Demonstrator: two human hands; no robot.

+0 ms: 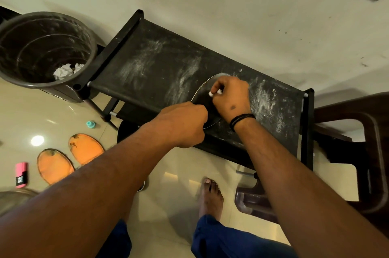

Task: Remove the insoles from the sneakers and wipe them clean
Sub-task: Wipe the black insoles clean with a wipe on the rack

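A dark insole point(203, 94) with a pale edge lies on the dusty black fabric shelf of a low rack point(151, 64). My left hand point(185, 124) grips the insole's near end with curled fingers. My right hand point(230, 96) presses a small white wad of tissue point(214, 93) onto the insole, fingers curled round it. Both hands hide most of the insole. Two orange insoles point(55, 166) point(85, 148), smudged with dirt at their far ends, lie on the floor to the left.
A dark bin point(45, 55) holding crumpled white tissue stands left of the rack. A pink bottle point(21, 174) and a small teal cap point(91, 124) lie on the tiled floor. A brown plastic chair point(362, 152) is at right. My bare foot point(210, 194) stands below the rack.
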